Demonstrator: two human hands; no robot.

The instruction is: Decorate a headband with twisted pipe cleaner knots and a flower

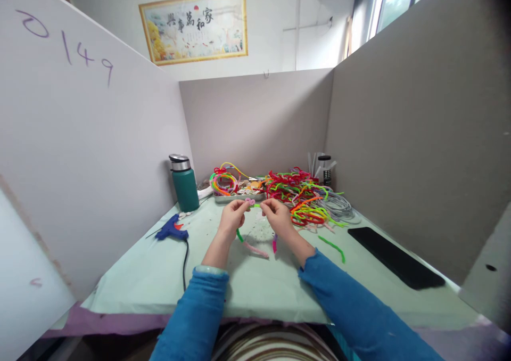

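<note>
Now my left hand [231, 215] and right hand [277, 213] both pinch one small pink and green pipe cleaner piece [250, 202] above the tabletop [151, 276], to keep it steady.

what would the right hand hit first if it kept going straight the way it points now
The right hand points inward toward the left hand, both pinching a small pipe-cleaner piece. Going straight on, it would probably meet the left hand's fingers first; depth is hard to judge.
</note>
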